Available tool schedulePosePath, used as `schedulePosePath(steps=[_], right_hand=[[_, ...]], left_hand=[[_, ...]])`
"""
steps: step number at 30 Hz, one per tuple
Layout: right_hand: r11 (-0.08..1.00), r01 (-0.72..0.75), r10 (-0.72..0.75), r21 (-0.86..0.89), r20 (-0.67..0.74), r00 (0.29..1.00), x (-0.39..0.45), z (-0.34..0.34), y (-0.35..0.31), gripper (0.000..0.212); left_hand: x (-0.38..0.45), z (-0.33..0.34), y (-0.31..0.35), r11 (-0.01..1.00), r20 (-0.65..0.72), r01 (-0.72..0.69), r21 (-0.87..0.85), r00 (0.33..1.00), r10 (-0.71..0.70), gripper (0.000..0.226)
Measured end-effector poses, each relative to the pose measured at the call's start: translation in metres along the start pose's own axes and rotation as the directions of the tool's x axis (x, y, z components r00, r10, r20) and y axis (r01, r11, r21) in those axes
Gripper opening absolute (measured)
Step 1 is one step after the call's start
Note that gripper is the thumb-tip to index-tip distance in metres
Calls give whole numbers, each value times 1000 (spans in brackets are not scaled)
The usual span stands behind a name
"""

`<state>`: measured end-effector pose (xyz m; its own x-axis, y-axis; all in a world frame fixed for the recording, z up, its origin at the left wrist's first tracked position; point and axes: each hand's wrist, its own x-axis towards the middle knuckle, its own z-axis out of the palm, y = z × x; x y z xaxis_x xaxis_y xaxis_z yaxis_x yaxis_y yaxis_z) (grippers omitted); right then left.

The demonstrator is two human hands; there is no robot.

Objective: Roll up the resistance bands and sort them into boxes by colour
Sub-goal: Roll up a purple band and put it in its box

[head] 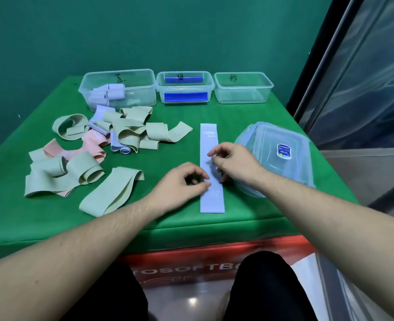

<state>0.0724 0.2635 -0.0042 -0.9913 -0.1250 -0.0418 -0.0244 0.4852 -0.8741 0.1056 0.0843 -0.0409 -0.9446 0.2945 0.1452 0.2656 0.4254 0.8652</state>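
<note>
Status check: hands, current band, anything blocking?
Both hands, left hand and right hand, on flat lilac band, unrolled. Left box holds lilac rolls. Lid stack close beside right wrist.

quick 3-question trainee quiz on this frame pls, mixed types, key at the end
1. True or false: the lilac band under both hands lies flat, not yet rolled.
2. Which box at the back already holds rolled lilac bands?
A. left box
B. middle box
C. right box
3. Fill in: the stack of clear lids sits beside the person's ____ hand.

Key
1. True. The left hand and right hand rest on its middle.
2. A
3. right
</note>
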Motion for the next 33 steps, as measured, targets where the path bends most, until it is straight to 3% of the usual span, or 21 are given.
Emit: schedulePosePath(steps=[3, 6, 14, 18, 23, 28, 33], right_hand=[[986, 83, -75, -146, 61, 995, -30, -3, 11, 19], [964, 152, -129, -218, 119, 984, -57, -6, 24, 14], [815, 378, -319, -439, 205, 925, -87, -4, 34, 26], [732, 481, -429, -483, 222, 876, -88, 2, 28, 11], [677, 502, -472, -538, 207, 857, -83, 9, 33, 10], [727, 491, -481, -480, 155, 863, -87, 8, 49, 11], [860, 388, -394, -331, 52, 918, -84, 9, 52, 15]], left_hand=[[-23, 0, 0, 982, 131, -156, 105, 981, 142, 20], [-37, -2, -3, 920, 209, -242, 309, 961, 183, 31], [-46, 5, 10, 780, 179, -337, 528, 941, 286, 30], [-51, 4, 10, 769, 151, -356, 531, 933, 328, 34], [-54, 5, 4, 759, 123, -361, 541, 927, 354, 33], [-52, 9, -1, 797, 102, -365, 482, 926, 363, 29], [-54, 8, 1, 917, -42, -228, 327, 966, 255, 10]])
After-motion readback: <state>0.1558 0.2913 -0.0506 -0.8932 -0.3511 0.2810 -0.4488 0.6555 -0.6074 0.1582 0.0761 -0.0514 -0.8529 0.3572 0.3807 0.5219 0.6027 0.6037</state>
